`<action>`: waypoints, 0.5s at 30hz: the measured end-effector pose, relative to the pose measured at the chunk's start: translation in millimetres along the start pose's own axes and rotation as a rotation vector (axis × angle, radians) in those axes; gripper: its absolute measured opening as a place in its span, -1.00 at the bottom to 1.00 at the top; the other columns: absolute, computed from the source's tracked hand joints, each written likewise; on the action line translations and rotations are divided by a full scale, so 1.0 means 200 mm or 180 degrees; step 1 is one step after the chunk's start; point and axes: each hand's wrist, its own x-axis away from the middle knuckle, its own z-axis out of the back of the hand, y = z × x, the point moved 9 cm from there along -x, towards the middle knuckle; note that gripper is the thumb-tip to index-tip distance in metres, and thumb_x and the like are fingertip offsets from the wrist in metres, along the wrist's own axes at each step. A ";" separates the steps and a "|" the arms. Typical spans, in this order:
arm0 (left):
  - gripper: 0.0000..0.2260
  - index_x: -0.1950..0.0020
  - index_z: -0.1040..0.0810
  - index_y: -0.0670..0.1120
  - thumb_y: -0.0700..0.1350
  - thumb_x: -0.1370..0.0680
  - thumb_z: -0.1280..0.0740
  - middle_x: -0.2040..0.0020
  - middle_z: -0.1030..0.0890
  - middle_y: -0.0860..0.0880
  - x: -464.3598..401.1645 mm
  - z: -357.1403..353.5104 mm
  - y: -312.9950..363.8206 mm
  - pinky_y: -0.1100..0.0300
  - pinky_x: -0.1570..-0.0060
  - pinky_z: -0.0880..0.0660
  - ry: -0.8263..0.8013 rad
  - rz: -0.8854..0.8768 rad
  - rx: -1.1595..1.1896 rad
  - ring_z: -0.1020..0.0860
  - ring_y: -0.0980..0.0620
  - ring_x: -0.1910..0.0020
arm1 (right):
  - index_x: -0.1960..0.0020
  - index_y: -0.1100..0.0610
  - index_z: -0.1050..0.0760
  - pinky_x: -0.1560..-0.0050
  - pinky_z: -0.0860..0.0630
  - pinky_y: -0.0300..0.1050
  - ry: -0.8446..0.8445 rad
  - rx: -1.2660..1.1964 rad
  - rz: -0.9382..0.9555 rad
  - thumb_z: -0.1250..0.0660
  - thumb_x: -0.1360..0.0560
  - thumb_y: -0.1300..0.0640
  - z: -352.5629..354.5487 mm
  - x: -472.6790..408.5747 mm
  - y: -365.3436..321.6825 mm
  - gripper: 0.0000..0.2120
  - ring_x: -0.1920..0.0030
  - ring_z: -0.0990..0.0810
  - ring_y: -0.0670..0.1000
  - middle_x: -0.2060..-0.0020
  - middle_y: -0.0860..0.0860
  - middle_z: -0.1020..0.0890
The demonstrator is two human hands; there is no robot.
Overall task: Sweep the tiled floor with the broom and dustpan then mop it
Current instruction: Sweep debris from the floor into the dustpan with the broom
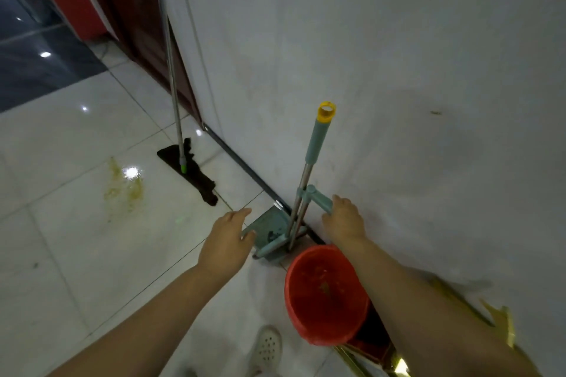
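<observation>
Teal plastic dustpan (269, 228) is partly hidden by the open left hand (225, 240); its teal handle (320, 197) is gripped by the right hand (344, 220), against the white wall (398, 70).

The mop (186, 168) handle runs out of the top edge, so its upper end cannot be seen. The right hand (344, 220) covers the end of the green handle it grips, and its fingers curl out of sight behind it. The left hand (228, 236) hides the near corner of the dustpan (269, 232). The red bucket (324, 291) hides the floor and wall base behind it, and the right forearm crosses its rim. The white shoe (266, 346) is cut off by the bottom edge. The yellow object (502, 321) at lower right is blurred and partly behind the arm; what it is cannot be told.
</observation>
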 end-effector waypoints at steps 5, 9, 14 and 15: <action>-0.56 -0.47 -0.30 -0.06 -0.11 -0.59 -0.24 -0.41 -0.39 -0.07 -0.01 -0.03 -0.12 0.17 -0.33 -0.27 0.0030 0.0290 0.0059 -0.33 -0.02 -0.37 | -0.16 0.26 -0.44 -0.01 -0.42 -0.08 -0.0368 -0.0153 -0.0076 -0.20 -0.57 0.11 -0.11 -0.09 -0.01 -0.74 -0.11 -0.51 0.18 -0.11 0.19 -0.55; -0.55 -0.47 -0.30 -0.02 -0.09 -0.58 -0.24 -0.42 -0.38 -0.04 0.00 -0.02 -0.20 0.15 -0.34 -0.29 0.0068 0.0492 0.0127 -0.34 -0.01 -0.38 | -0.17 0.27 -0.48 0.27 -0.36 -0.22 -0.0844 -0.0693 -0.0034 -0.27 -0.54 0.09 -0.19 -0.08 -0.15 -0.70 0.04 -0.55 0.12 0.02 0.15 -0.58; -0.55 -0.47 -0.30 -0.05 -0.05 -0.59 -0.23 -0.39 -0.42 -0.05 0.00 0.01 -0.24 0.18 -0.29 -0.32 0.0069 0.0584 0.0332 -0.41 -0.01 -0.32 | -0.16 0.22 -0.48 0.41 -0.51 -0.24 -0.1410 -0.1312 0.0000 -0.32 -0.50 0.21 -0.26 0.02 -0.42 -0.75 0.25 -0.53 0.02 0.21 0.04 -0.52; -0.56 -0.47 -0.31 -0.06 -0.05 -0.59 -0.22 -0.38 -0.43 -0.05 0.00 0.02 -0.25 0.21 -0.27 -0.31 0.0064 0.0585 0.0349 -0.41 0.00 -0.32 | -0.19 0.22 -0.48 0.43 -0.50 -0.27 -0.1530 -0.1290 0.0063 -0.32 -0.50 0.23 -0.28 0.05 -0.47 -0.73 0.25 -0.54 0.00 0.21 0.03 -0.52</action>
